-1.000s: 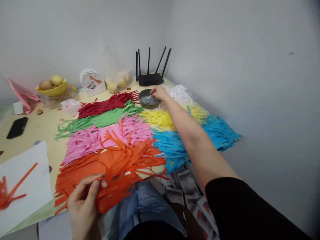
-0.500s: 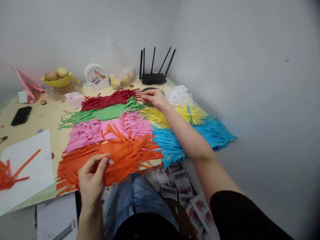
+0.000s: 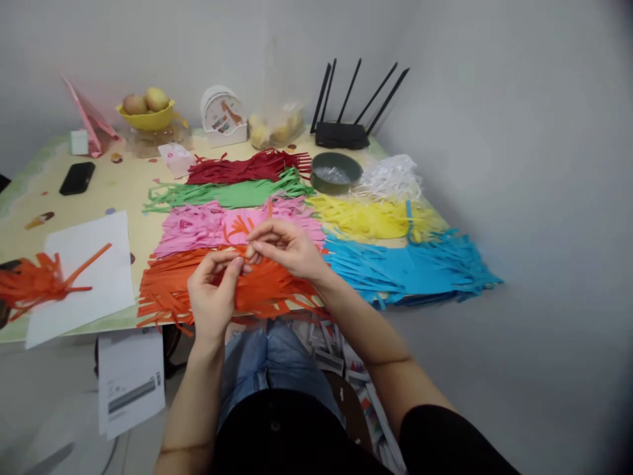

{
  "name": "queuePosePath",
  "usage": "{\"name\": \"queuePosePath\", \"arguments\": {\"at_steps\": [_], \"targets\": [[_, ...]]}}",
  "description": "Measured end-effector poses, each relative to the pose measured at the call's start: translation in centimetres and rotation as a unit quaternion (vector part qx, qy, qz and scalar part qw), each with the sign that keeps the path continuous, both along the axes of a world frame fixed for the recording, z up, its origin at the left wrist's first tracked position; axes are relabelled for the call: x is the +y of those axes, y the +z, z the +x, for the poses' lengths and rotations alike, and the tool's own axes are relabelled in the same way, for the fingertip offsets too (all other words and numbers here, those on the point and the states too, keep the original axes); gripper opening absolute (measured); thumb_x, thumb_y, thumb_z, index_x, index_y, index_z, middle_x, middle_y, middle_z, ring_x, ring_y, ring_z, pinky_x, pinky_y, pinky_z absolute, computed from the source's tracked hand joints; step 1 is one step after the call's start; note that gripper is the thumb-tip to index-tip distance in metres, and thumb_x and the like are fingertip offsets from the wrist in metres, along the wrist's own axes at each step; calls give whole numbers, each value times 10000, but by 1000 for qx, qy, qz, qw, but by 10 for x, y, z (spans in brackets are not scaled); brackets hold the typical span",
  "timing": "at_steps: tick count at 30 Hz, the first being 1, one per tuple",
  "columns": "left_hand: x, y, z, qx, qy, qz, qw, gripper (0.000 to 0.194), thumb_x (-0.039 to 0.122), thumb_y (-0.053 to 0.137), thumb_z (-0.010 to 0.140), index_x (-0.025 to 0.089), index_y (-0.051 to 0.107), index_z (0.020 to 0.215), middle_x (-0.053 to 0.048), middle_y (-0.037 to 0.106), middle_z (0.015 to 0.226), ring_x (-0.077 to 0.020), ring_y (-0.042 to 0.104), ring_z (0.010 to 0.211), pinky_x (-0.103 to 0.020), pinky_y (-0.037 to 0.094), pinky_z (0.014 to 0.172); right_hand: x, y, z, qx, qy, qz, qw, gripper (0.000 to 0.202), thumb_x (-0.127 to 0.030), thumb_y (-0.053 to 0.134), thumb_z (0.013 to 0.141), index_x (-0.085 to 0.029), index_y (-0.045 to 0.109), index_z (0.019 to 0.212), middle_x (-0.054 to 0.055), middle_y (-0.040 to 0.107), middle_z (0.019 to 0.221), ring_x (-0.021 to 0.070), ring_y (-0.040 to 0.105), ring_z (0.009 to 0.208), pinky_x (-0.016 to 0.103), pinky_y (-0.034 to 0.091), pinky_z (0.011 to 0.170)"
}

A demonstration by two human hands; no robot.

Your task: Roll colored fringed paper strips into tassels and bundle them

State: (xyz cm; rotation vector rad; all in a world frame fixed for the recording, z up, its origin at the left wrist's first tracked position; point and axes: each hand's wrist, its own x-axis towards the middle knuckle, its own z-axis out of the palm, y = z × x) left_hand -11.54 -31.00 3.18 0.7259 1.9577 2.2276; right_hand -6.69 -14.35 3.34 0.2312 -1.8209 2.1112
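Note:
My left hand (image 3: pixel 213 290) is closed in a pinch at the twisted part of an orange paper tassel (image 3: pixel 262 290), whose strips spread over the table edge. Fingertips of my right hand (image 3: pixel 289 249) are pinched together right beside the left fingertips, above the orange fringe. Whatever lies between the right fingers is too small to make out. Beneath both hands is a stack of orange fringed paper (image 3: pixel 165 280), partly hidden. Pink fringed paper (image 3: pixel 198 224) lies just behind it.
Green (image 3: pixel 232 193), dark red (image 3: pixel 242 167), yellow (image 3: pixel 380 216) and blue fringed paper (image 3: pixel 425 267) cover the table. A round dark tin (image 3: pixel 336 186) holds clear bits. White strips (image 3: pixel 393 177), a router (image 3: pixel 342 135), a phone (image 3: pixel 78 178) and white paper (image 3: pixel 93 264) lie around.
My right hand has come back from over the round tin to meet my left hand, uncovering the tin. The left hand keeps its pinch on the orange tassel. The view has shifted.

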Motion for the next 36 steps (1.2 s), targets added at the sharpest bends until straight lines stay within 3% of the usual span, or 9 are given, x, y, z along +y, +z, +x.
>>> {"name": "queuePosePath", "arguments": {"at_steps": [4,8,12,17,22,29,36], "targets": [[-7,4,2,33,19,2,999,93,264,736,869,174,711,864,-4,728,721,-117,705,670,-213,563,693,-13,-4,6,-10,-10,-13,1000,303,-436,737,888,-168,648,997,37,780,865,141,766,812,285,638,808],[-10,5,5,40,21,-11,999,106,272,733,869,171,704,857,-13,737,743,-123,707,671,-222,565,687,-25,-5,8,-7,-51,-5,999,307,-467,718,895,-170,675,960,16,742,810,120,737,719,246,638,703],[-9,3,10,70,42,-24,996,99,269,719,885,172,704,866,-9,736,775,-120,707,702,-224,560,707,-38,-4,9,15,-82,-26,996,238,-402,733,892,-166,699,907,1,648,855,80,680,646,205,618,595],[-11,0,13,136,80,-53,986,61,230,702,902,180,710,867,7,721,786,-110,691,721,-221,545,728,-49,-4,10,17,-103,-61,993,247,-404,757,864,-164,697,859,1,596,876,74,643,646,200,619,547],[-12,-2,13,223,124,-73,964,38,207,704,898,187,715,867,12,727,801,-108,693,753,-210,535,743,-55,-7,11,8,-139,-37,989,265,-428,749,865,-167,704,857,7,602,875,75,630,663,186,616,553],[-13,-7,12,140,76,-39,986,82,260,699,912,184,715,884,-7,728,813,-120,697,748,-231,549,746,-60,-4,18,30,-173,20,984,189,-368,693,924,-182,688,892,26,596,937,96,641,714,228,643,584],[-13,-6,13,101,39,-1,994,85,265,715,907,188,696,877,-2,709,786,-110,684,731,-223,553,736,-62,-4,18,1,-178,10,984,285,-472,706,895,-188,692,871,28,603,913,100,630,698,237,648,602]]}}
